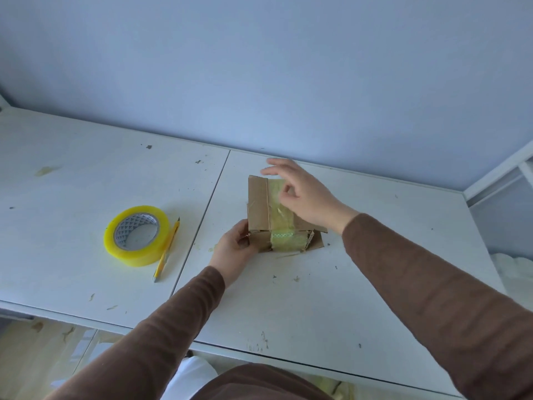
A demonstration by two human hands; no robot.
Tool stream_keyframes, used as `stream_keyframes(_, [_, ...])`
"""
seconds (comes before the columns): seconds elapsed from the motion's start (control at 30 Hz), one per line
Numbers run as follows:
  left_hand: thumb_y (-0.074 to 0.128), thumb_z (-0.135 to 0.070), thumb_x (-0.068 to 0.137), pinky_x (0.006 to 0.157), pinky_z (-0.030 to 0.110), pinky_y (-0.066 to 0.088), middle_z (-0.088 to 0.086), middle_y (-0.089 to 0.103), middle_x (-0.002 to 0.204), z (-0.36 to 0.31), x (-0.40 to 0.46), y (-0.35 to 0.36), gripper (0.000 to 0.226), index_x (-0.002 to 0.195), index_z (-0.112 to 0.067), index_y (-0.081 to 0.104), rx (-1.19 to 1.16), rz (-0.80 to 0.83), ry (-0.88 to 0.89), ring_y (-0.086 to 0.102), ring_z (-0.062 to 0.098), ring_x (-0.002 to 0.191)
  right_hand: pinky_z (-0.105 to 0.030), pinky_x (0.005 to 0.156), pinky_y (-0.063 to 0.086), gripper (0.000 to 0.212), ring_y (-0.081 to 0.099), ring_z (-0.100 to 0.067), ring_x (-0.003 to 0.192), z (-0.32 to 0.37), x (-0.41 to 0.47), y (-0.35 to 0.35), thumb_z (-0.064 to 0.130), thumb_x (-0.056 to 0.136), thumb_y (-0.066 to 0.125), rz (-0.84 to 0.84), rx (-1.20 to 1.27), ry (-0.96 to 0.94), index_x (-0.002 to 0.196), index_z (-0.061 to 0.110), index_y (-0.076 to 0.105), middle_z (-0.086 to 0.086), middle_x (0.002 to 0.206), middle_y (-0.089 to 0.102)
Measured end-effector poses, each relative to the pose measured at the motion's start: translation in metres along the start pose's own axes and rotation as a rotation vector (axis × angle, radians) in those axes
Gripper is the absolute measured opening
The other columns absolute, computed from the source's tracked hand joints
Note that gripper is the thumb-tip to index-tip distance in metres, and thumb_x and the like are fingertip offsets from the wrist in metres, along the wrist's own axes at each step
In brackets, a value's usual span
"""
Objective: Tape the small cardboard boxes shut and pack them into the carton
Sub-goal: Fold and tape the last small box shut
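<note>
Head view, frame centre: left hand [235,249] grips small cardboard box [259,206]; right hand [300,192], fingers loose, hovers over tape strip [281,209]; firm smoothing along the seam advisable.

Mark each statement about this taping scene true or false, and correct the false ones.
1. The left hand grips the small cardboard box at its near left corner. True.
2. The tape roll sits on top of the box. False: it lies flat on the white table, left of the box.
3. A yellow pencil lies beside the roll. True.
4. The right hand holds the pencil. False: it holds nothing, its fingers spread over the box top.
5. Tape already runs over the box top. True.
</note>
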State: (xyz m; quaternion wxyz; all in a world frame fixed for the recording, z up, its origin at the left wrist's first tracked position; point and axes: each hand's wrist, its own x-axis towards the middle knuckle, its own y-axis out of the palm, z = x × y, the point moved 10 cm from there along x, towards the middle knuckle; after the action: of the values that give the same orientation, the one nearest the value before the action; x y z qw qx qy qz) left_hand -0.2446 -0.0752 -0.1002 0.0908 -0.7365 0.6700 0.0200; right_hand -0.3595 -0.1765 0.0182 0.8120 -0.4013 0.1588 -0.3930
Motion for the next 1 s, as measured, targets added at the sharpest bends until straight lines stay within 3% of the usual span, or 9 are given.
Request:
stream_keyframes(0.1, [0.058, -0.003, 0.082, 0.109, 0.041, 0.045, -0.007, 0.070, 0.125, -0.008, 0.001, -0.008, 0.052, 0.127, -0.028, 0.064, 0.043, 0.013, 0.038, 0.062, 0.014, 0.121, -0.026, 0.087, 0.050, 0.033, 0.060, -0.003, 0.091, -0.047, -0.042, -0.042, 0.014, 0.098, 0.055, -0.359, 0.167, 0.192, 0.124, 0.032, 0.063, 0.021, 0.132, 0.055])
stream_keyframes(0.17, [0.057, -0.004, 0.080, 0.100, 0.030, 0.047, -0.008, 0.069, 0.118, -0.012, 0.001, -0.013, 0.049, 0.122, -0.028, 0.066, 0.082, -0.007, 0.038, 0.062, 0.010, 0.112, -0.031, 0.092, 0.050, 0.027, 0.057, -0.001, 0.097, -0.078, -0.072, -0.047, 0.019, 0.098, 0.057, -0.487, 0.193, 0.355, 0.122, 0.030, 0.063, 0.017, 0.126, 0.057])
stream_keyframes(0.3, [0.058, -0.001, 0.088, 0.068, 0.022, 0.047, -0.004, 0.065, 0.097, -0.016, 0.003, -0.019, 0.036, 0.106, -0.029, 0.071, 0.105, -0.073, -0.019, 0.050, 0.013, 0.073, -0.036, 0.111, 0.040, 0.042, 0.047, -0.009, 0.130, -0.100, -0.095, -0.013, 0.032, 0.101, 0.059, -0.427, 0.350, 0.530, 0.142, 0.027, 0.053, 0.011, 0.142, 0.050])
stream_keyframes(0.43, [0.048, -0.010, 0.091, 0.059, 0.033, 0.051, 0.007, 0.067, 0.096, -0.002, -0.004, -0.011, 0.032, 0.114, -0.018, 0.069, -0.175, -0.121, -0.199, 0.053, 0.020, 0.065, -0.039, 0.120, 0.029, 0.054, 0.030, -0.010, 0.146, -0.094, -0.100, 0.021, 0.041, 0.099, 0.060, -0.372, 0.540, 0.606, 0.150, 0.032, 0.043, 0.011, 0.156, 0.038])
stream_keyframes(0.57, [0.047, 0.005, 0.094, 0.082, 0.039, 0.061, 0.022, 0.068, 0.112, 0.004, -0.008, 0.000, 0.035, 0.119, -0.010, 0.065, -0.270, -0.130, -0.208, 0.066, 0.030, 0.081, -0.039, 0.110, 0.037, 0.061, 0.039, -0.018, 0.136, -0.102, -0.124, 0.025, 0.043, 0.095, 0.065, -0.560, 0.559, 0.759, 0.148, 0.026, 0.040, 0.007, 0.148, 0.042])
stream_keyframes(0.63, [0.047, 0.010, 0.091, 0.091, 0.044, 0.059, 0.021, 0.069, 0.113, -0.003, -0.005, 0.000, 0.038, 0.118, -0.010, 0.066, -0.248, -0.133, -0.158, 0.069, 0.039, 0.089, -0.027, 0.094, 0.042, 0.056, 0.052, -0.009, 0.121, -0.100, -0.125, 0.041, 0.044, 0.096, 0.065, -0.538, 0.767, 0.774, 0.144, 0.027, 0.042, 0.011, 0.135, 0.052])
stream_keyframes(0.73, [0.054, 0.015, 0.088, 0.077, 0.026, 0.059, 0.010, 0.074, 0.101, -0.011, -0.004, 0.005, 0.040, 0.118, -0.010, 0.062, -0.217, -0.104, -0.121, 0.072, 0.027, 0.087, -0.014, 0.072, 0.040, 0.038, 0.057, 0.008, 0.099, -0.099, -0.121, 0.052, 0.037, 0.099, 0.064, -0.500, 0.935, 0.748, 0.132, 0.030, 0.047, 0.018, 0.116, 0.061])
stream_keyframes(0.9, [0.063, 0.000, 0.085, 0.070, 0.018, 0.054, 0.009, 0.074, 0.102, -0.013, -0.003, 0.011, 0.037, 0.121, -0.007, 0.058, -0.273, -0.046, -0.096, 0.071, 0.014, 0.086, -0.016, 0.073, 0.046, 0.031, 0.065, -0.001, 0.103, -0.098, -0.117, 0.051, 0.030, 0.098, 0.067, -0.523, 0.962, 0.711, 0.127, 0.029, 0.057, 0.011, 0.117, 0.068])
stream_keyframes(1.0, [0.069, -0.020, 0.086, 0.080, 0.024, 0.055, 0.009, 0.073, 0.115, -0.014, 0.002, 0.017, 0.042, 0.126, -0.011, 0.057, -0.290, -0.013, -0.099, 0.071, 0.020, 0.102, -0.021, 0.076, 0.049, 0.034, 0.067, -0.006, 0.102, -0.100, -0.116, 0.049, 0.030, 0.096, 0.069, -0.537, 0.946, 0.707, 0.129, 0.030, 0.059, 0.009, 0.117, 0.069])
